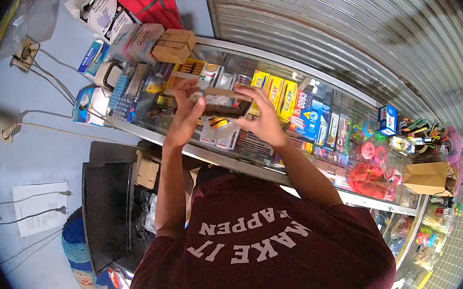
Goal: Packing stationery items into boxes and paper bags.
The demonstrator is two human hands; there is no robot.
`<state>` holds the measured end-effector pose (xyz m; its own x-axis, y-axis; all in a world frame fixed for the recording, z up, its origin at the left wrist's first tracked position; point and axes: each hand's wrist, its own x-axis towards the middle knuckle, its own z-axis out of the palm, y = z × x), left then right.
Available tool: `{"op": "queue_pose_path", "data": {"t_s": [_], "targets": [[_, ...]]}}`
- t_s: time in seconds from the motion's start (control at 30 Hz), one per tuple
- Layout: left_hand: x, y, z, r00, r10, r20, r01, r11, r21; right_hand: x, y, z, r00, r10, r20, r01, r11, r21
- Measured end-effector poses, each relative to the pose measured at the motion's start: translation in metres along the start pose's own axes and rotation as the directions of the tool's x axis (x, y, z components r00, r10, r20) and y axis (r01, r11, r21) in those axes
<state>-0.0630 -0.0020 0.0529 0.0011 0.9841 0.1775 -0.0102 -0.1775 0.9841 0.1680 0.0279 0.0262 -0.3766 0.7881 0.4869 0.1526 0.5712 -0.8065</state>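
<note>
Over a glass-topped display counter, I have a small open box with a brown cardboard flap and clear plastic showing inside. My right hand grips its right end, fingers over the top corner and thumb below. At the box's left end is my left hand, thumb beside the edge and fingers raised and blurred. Whether the left hand bears any of the box's weight is unclear. White boxes lie just beneath. Yellow boxes stand to the right of my right hand.
Face mask boxes, a brown carton and cables crowd the left end. A blue battery box and an open brown paper box sit at the right. A corrugated metal shutter rises behind the counter. A black panel stands at left.
</note>
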Motion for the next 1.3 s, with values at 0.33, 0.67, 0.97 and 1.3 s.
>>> {"op": "queue_pose_path", "data": {"t_s": [0.33, 0.67, 0.97, 1.3], "targets": [[0.016, -0.018, 0.05, 0.944, 0.249, 0.215, -0.321, 0.841, 0.435, 0.002, 0.036, 0.009, 0.935, 0.137, -0.326, -0.156, 0.987, -0.031], [0.021, -0.031, 0.04, 0.927, 0.316, 0.2, -0.373, 0.832, 0.412, 0.006, 0.008, 0.013, 0.991, 0.003, -0.131, -0.015, 0.996, -0.093], [0.022, -0.022, 0.021, 0.919, 0.305, 0.251, -0.394, 0.758, 0.52, 0.013, 0.006, 0.025, 0.992, -0.017, -0.124, 0.003, 0.993, -0.118], [0.035, -0.03, 0.007, 0.918, 0.297, 0.262, -0.394, 0.749, 0.532, 0.015, 0.004, 0.027, 0.977, -0.027, -0.213, -0.009, 0.985, -0.17]]}}
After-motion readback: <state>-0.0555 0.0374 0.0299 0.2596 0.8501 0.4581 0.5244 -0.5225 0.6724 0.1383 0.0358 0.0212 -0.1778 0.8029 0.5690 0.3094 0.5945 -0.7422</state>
